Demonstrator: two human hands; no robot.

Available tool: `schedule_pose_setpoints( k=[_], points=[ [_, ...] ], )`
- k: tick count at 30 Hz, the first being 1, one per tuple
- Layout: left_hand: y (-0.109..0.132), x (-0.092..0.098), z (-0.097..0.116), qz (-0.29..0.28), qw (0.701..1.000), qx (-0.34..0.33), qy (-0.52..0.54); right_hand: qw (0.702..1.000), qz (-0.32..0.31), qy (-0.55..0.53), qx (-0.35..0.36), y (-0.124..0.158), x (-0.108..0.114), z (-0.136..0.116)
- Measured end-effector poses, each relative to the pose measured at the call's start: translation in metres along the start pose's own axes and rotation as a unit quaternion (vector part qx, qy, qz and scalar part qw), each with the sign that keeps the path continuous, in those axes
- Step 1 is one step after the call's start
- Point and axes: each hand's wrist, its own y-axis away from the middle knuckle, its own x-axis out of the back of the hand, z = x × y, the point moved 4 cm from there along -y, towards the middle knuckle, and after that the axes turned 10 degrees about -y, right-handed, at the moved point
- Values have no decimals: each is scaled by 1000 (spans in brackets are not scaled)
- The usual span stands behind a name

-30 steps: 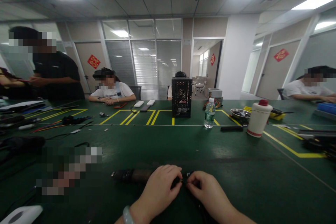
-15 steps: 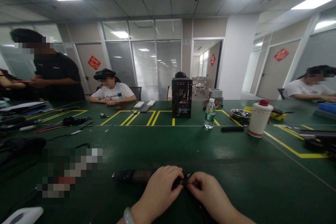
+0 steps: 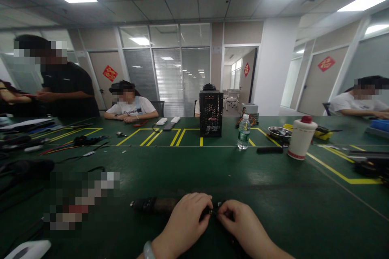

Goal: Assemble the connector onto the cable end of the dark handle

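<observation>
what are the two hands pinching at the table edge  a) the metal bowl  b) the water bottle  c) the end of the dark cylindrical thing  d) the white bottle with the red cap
C, the left hand and right hand meet at the end of the dark cylindrical object.

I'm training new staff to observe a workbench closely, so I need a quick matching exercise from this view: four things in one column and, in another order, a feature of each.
Things:
1. Plastic water bottle
2. White bottle
3. Computer case
4. Wristband

Features:
A. Worn on the left wrist
B. Black mesh sides
C. Red cap
D. Green label

Right pairs: 1-D, 2-C, 3-B, 4-A.
</observation>
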Motion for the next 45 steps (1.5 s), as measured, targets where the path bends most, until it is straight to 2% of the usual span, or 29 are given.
schedule_pose_setpoints(
  k=[8,15,22,36,45],
  points=[
    [2,2,2,10,1000,-6,-1,1000,6,-6,5,1,3,-6],
    [0,-3,-3,6,1000,23,-7,1000,8,1,11,1,1,-2],
    [3,3,2,1,1000,6,-29,1000,5,-3,8,0,0,0],
    [1,2,3,4,1000,6,-15,1000,5,16,11,0,0,0],
    [-2,-3,0,-14,1000,1,-16,1000,3,2,1,1,0,-1]
  ],
)
